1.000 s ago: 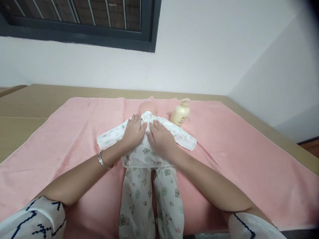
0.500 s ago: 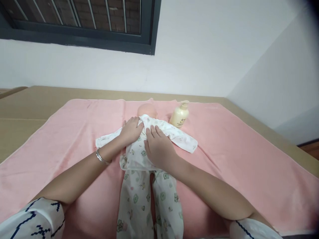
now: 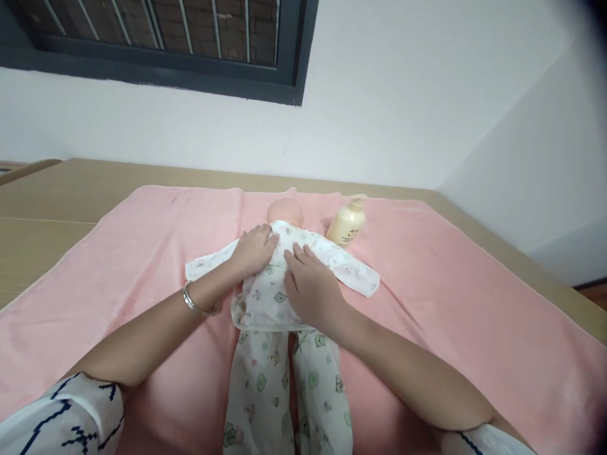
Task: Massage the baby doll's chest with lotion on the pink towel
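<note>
A baby doll [image 3: 285, 212] lies on a pink blanket, its round head toward the wall. It wears a white printed long-sleeved top [image 3: 265, 302] with the sleeves spread out, and matching printed trousers [image 3: 260, 392]. My left hand [image 3: 256, 249] rests on the upper left of the top, near the shoulder, fingers stretched out. Flat on the right side of the chest lies my right hand [image 3: 313, 284], its fingers extended too. Neither hand grips anything. The doll's face cannot be made out.
Just beyond the right sleeve stands a pale yellow pump bottle [image 3: 348, 225], leaning slightly. The pink blanket [image 3: 455, 284] covers most of a wooden-toned surface [image 3: 42, 196]. Behind it are a white wall [image 3: 370, 126] and a dark-framed barred window [image 3: 190, 69].
The whole view has shifted slightly. My right hand has slid a little down and to the right on the top; my left hand stays near the shoulder.
</note>
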Motion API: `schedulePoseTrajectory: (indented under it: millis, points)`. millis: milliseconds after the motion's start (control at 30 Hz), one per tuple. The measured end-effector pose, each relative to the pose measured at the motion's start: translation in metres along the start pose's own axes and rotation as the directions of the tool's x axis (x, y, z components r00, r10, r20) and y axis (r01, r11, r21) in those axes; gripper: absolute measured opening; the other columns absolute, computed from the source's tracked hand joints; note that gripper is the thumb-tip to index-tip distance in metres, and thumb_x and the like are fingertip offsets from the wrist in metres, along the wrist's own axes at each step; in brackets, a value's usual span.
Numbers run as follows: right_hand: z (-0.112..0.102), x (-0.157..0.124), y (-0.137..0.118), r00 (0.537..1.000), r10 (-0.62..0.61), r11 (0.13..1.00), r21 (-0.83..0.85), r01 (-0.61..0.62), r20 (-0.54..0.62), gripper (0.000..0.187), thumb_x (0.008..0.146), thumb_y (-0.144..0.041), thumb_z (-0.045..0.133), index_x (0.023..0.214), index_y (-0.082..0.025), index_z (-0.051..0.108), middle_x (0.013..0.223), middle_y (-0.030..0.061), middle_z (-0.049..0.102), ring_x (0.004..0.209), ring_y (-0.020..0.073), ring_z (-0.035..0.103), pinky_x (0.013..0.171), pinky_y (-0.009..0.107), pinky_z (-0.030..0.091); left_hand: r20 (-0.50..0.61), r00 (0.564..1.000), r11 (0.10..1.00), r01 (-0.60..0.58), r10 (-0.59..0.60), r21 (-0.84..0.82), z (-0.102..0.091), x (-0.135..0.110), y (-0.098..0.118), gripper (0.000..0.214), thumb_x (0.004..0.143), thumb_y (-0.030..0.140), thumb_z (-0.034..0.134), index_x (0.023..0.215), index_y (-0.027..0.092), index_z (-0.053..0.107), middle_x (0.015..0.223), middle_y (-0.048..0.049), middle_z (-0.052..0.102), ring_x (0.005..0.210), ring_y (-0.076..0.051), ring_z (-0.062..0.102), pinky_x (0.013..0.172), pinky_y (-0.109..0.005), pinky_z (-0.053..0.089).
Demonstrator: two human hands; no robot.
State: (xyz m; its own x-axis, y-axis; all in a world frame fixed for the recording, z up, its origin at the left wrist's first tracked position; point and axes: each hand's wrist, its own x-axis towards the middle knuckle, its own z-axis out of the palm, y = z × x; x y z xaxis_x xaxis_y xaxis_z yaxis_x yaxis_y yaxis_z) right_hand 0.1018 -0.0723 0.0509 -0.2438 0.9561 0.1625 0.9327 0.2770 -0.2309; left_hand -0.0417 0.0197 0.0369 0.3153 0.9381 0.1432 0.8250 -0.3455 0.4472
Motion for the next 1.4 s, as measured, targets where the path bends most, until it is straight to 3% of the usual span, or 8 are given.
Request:
schedulePoseTrajectory:
  millis: [300, 533, 700, 800, 900, 967, 1267, 1400]
  points:
    - [0.004, 0.05, 0.048, 0.999, 0.019, 0.998, 0.055, -0.017, -0.03, 0.055, 0.105, -0.037, 0.028, 0.146, -0.005, 0.045, 0.159, 0.0218, 0.038, 0.15, 0.0311, 0.03, 0.123, 0.052, 0.023, -0.12, 0.978, 0.958, -0.138, 0.172, 0.25, 0.014, -0.047, 0.035, 0.05, 0.1, 0.026, 0.029, 0.139, 0.002, 0.051, 0.15, -0.0233, 0.05, 0.144, -0.033, 0.042, 0.122, -0.056, 0.022]
    - [-0.008, -0.002, -0.004, 0.998, -0.052, 0.957, -0.285, 0.044, -0.022, 0.05, 0.098, -0.02, 0.039, 0.142, -0.001, 0.051, 0.145, 0.0286, 0.052, 0.133, 0.0384, 0.053, 0.101, 0.048, 0.047, -0.2, 0.975, 0.977, -0.135, 0.101, -0.167, 0.013, -0.012, 0.005, 0.038, 0.095, 0.023, 0.035, 0.118, 0.019, 0.065, 0.129, -0.0105, 0.068, 0.122, -0.027, 0.059, 0.115, -0.052, 0.036]
    - [-0.036, -0.001, 0.001, 0.998, 0.015, 0.985, -0.17, -0.025, -0.061, 0.04, 0.1, -0.028, 0.034, 0.1, -0.018, 0.072, 0.088, 0.0093, 0.075, 0.077, 0.025, 0.069, 0.069, 0.036, 0.05, -0.314, 0.946, 0.938, -0.174, 0.075, -0.299, 0.027, -0.008, -0.007, 0.037, 0.094, 0.024, 0.038, 0.118, 0.021, 0.066, 0.126, -0.008, 0.068, 0.12, -0.027, 0.058, 0.113, -0.05, 0.038]
    - [-0.026, 0.021, 0.025, 0.947, -0.031, 0.991, -0.13, -0.011, -0.318, 0.045, 0.1, -0.03, 0.036, 0.133, -0.01, 0.059, 0.132, 0.0193, 0.065, 0.121, 0.032, 0.06, 0.098, 0.044, 0.047, -0.332, 0.94, 0.931, -0.187, 0.077, -0.314, 0.031, -0.011, -0.009, 0.038, 0.094, 0.025, 0.04, 0.122, 0.022, 0.065, 0.132, -0.008, 0.066, 0.124, -0.027, 0.056, 0.113, -0.049, 0.039]
    - [-0.007, 0.035, 0.041, 0.965, -0.113, 0.991, -0.092, 0.094, -0.235, 0.059, 0.102, -0.039, 0.037, 0.149, -0.004, 0.042, 0.156, 0.0242, 0.041, 0.147, 0.0368, 0.035, 0.116, 0.054, 0.031, -0.362, 0.928, 0.917, -0.217, 0.087, -0.336, 0.033, -0.01, -0.011, 0.04, 0.093, 0.025, 0.04, 0.124, 0.021, 0.065, 0.133, -0.0086, 0.065, 0.127, -0.027, 0.055, 0.115, -0.049, 0.037]
    - [0.001, 0.038, 0.044, 0.983, -0.141, 0.99, -0.023, 0.139, -0.114, 0.058, 0.103, -0.041, 0.035, 0.15, -0.006, 0.042, 0.158, 0.0227, 0.039, 0.149, 0.0361, 0.032, 0.118, 0.057, 0.028, -0.393, 0.915, 0.905, -0.239, 0.089, -0.352, 0.034, -0.01, -0.013, 0.04, 0.092, 0.024, 0.04, 0.124, 0.02, 0.065, 0.134, -0.0091, 0.065, 0.128, -0.027, 0.055, 0.116, -0.049, 0.037]
    - [0.006, 0.033, 0.037, 0.969, -0.221, 0.972, 0.059, 0.229, -0.114, 0.052, 0.099, -0.03, 0.04, 0.147, -0.012, 0.047, 0.161, 0.0174, 0.036, 0.152, 0.0331, 0.025, 0.122, 0.061, 0.021, -0.471, 0.879, 0.889, -0.277, 0.08, -0.365, 0.038, -0.012, -0.015, 0.04, 0.086, 0.02, 0.042, 0.117, 0.017, 0.066, 0.124, -0.0107, 0.068, 0.118, -0.027, 0.06, 0.109, -0.047, 0.045]
    - [0.007, 0.03, 0.035, 0.942, -0.151, 0.982, 0.067, 0.179, -0.298, 0.052, 0.097, -0.024, 0.041, 0.145, -0.009, 0.048, 0.163, 0.019, 0.03, 0.153, 0.0316, 0.024, 0.121, 0.059, 0.025, -0.481, 0.872, 0.906, -0.273, 0.091, -0.323, 0.039, -0.013, -0.016, 0.04, 0.084, 0.019, 0.042, 0.117, 0.018, 0.066, 0.122, -0.0098, 0.069, 0.117, -0.027, 0.06, 0.108, -0.047, 0.046]
